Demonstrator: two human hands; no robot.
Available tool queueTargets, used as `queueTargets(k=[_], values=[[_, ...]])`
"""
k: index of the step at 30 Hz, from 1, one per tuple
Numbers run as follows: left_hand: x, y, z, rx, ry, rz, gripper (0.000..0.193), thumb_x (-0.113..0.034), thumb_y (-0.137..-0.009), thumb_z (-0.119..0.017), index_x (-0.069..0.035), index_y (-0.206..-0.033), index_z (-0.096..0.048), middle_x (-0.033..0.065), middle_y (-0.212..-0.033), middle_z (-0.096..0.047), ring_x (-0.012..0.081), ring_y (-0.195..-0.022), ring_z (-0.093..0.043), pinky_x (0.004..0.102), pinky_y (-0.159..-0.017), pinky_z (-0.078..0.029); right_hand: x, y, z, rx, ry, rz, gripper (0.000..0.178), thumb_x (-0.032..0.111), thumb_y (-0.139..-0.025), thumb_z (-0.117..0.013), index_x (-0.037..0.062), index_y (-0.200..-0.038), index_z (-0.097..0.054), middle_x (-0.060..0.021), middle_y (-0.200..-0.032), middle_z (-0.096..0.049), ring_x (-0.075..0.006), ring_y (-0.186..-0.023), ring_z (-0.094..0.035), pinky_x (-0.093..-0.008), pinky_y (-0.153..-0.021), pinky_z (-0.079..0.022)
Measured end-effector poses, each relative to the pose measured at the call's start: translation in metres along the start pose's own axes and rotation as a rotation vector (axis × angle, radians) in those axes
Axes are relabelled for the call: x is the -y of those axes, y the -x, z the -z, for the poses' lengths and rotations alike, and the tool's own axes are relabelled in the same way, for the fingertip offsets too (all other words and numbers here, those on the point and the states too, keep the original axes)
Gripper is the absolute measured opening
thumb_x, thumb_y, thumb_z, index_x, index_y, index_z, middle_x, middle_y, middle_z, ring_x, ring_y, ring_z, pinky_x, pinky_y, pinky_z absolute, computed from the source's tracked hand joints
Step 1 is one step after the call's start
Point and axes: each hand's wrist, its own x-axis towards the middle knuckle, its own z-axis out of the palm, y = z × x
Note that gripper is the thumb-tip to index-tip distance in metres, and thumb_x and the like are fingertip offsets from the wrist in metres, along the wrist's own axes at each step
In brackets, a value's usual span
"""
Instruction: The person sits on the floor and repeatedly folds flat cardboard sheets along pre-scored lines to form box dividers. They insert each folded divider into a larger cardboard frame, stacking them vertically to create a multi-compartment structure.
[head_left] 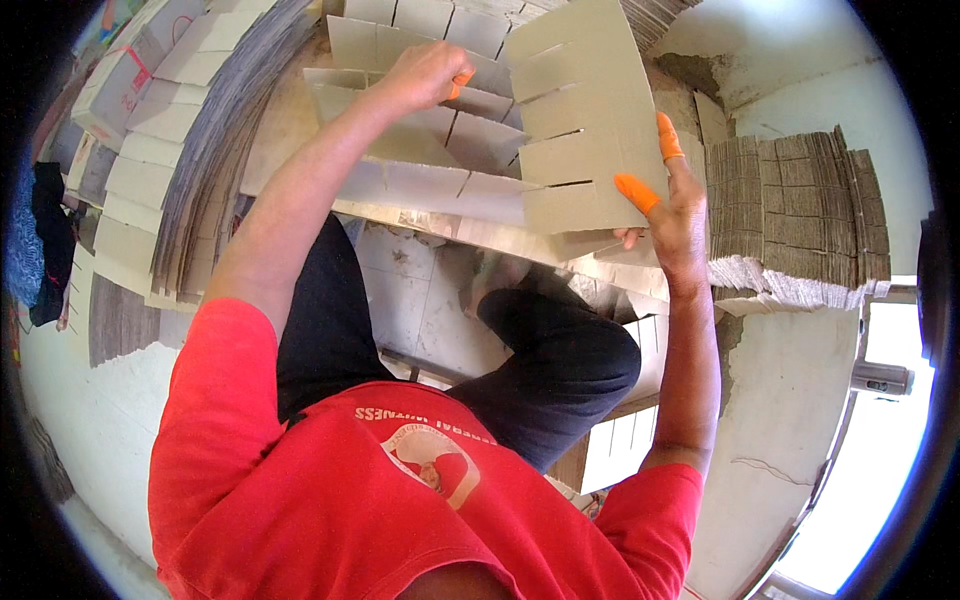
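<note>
My right hand (680, 205) grips the right edge of a flat grey-beige cardboard sheet (590, 110) that has several slits cut in from its left side. Orange finger covers sit on its thumb and a finger. My left hand (425, 76) is closed above slotted cardboard strips (430, 185), which stand on edge in rows on the worktable. An orange cover shows at its fingertips; what they pinch, if anything, is hidden. The sheet tilts over the right ends of the strips and covers part of them.
Tall stacks of slotted cardboard (185, 150) line the left, beside a white box (115, 95) with red marks. Another cardboard stack (800, 210) stands at the right by the wall. More slotted pieces (620, 445) lie low beside my knee. The wooden table edge (460, 228) crosses above my legs.
</note>
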Motion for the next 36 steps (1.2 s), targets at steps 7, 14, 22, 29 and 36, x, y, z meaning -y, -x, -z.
queueTargets(k=[7,14,22,29,36], values=[[0.000,0.002,0.000,0.010,0.043,-0.019,0.014,-0.006,-0.068,-0.070,-0.002,-0.068,-0.057,0.0127,-0.065,-0.058,0.0275,-0.062,-0.059,0.0400,-0.056,-0.045,0.000,0.001,0.001,-0.038,-0.074,-0.090,0.076,-0.015,-0.079,-0.053,0.0140,-0.144,-0.027,-0.0129,-0.115,-0.058,-0.0139,-0.060,-0.061,-0.0233,-0.037,-0.049],[0.012,-0.015,-0.003,-0.116,0.236,0.050,0.020,-0.014,-0.074,-0.070,-0.007,-0.092,-0.064,0.0129,-0.077,-0.062,0.0274,-0.070,-0.061,0.0359,-0.063,-0.047,-0.001,-0.004,-0.004,0.018,0.016,-0.032,0.072,-0.009,-0.079,-0.058,0.0123,-0.143,-0.030,-0.0129,-0.120,-0.058,-0.0159,-0.077,-0.064,-0.0253,-0.051,-0.053],[0.028,-0.018,-0.009,-0.096,0.470,0.179,0.017,-0.008,-0.076,-0.063,-0.007,-0.092,-0.060,0.0158,-0.092,-0.060,0.0296,-0.079,-0.060,0.0384,-0.069,-0.047,-0.011,-0.012,-0.007,-0.020,0.386,0.374,0.071,-0.008,-0.077,-0.061,0.0096,-0.141,-0.034,-0.0159,-0.134,-0.048,-0.0185,-0.121,-0.048,-0.0325,-0.097,-0.041],[0.021,-0.015,-0.005,-0.150,0.116,-0.030,0.010,-0.001,-0.069,-0.065,-0.003,-0.067,-0.055,0.0162,-0.074,-0.060,0.0354,-0.071,-0.059,0.0449,-0.059,-0.045,-0.025,-0.010,-0.034,0.260,0.286,0.135,0.073,-0.006,-0.080,-0.056,0.0103,-0.144,-0.026,-0.0093,-0.118,-0.059,-0.0096,-0.078,-0.056,-0.0234,-0.052,-0.050],[0.028,-0.012,-0.009,-0.349,0.039,-0.070,0.020,-0.013,-0.075,-0.070,-0.004,-0.090,-0.060,0.0151,-0.088,-0.064,0.0324,-0.085,-0.061,0.0396,-0.072,-0.048,-0.004,-0.032,-0.031,0.215,0.572,0.293,0.073,0.005,-0.075,-0.070,0.0069,-0.140,-0.035,-0.0161,-0.087,-0.062,-0.0210,-0.067,-0.059,-0.0323,-0.062,-0.048]])
